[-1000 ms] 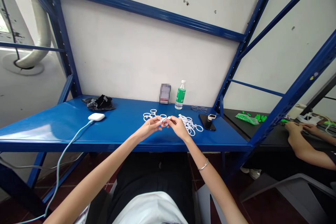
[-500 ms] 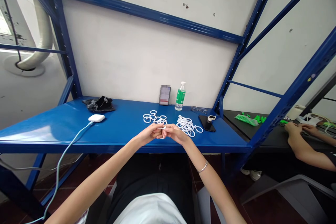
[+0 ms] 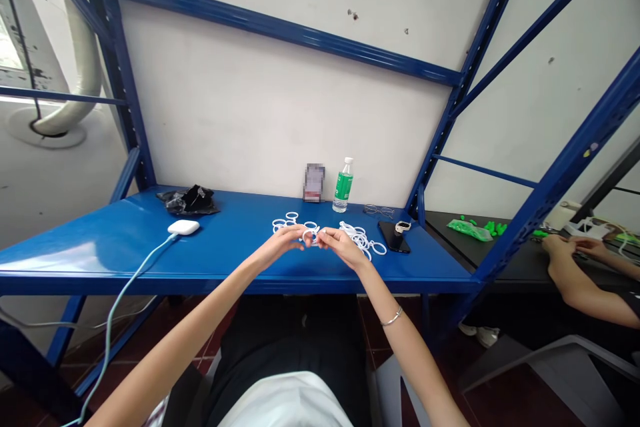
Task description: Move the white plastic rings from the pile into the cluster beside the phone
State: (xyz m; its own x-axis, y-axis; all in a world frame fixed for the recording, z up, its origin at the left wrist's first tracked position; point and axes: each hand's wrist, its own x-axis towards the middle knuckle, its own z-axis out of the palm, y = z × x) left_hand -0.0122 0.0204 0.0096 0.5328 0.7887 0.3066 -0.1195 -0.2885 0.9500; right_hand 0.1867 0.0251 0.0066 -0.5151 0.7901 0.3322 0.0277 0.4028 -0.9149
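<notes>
My left hand (image 3: pixel 280 245) and my right hand (image 3: pixel 341 243) meet over the blue shelf top (image 3: pixel 125 240), fingertips pinching a small white ring (image 3: pixel 311 235) between them. Just behind the left hand lies a loose group of white rings (image 3: pixel 289 221). A heap of white rings (image 3: pixel 364 240) sits right of the right hand. A silver bracelet (image 3: pixel 390 317) is on my right wrist.
A green-labelled water bottle (image 3: pixel 343 185) and a small card (image 3: pixel 314 182) stand at the back wall. A black phone with a watch (image 3: pixel 396 235), glasses (image 3: pixel 379 209), a black bag (image 3: pixel 189 199) and a white charger with cable (image 3: pixel 183 227) lie on the shelf. Another person's arms (image 3: pixel 580 273) work at the right table.
Both hands moved slightly forward and up from the shelf's front edge toward the rings, still holding the white ring between them.
</notes>
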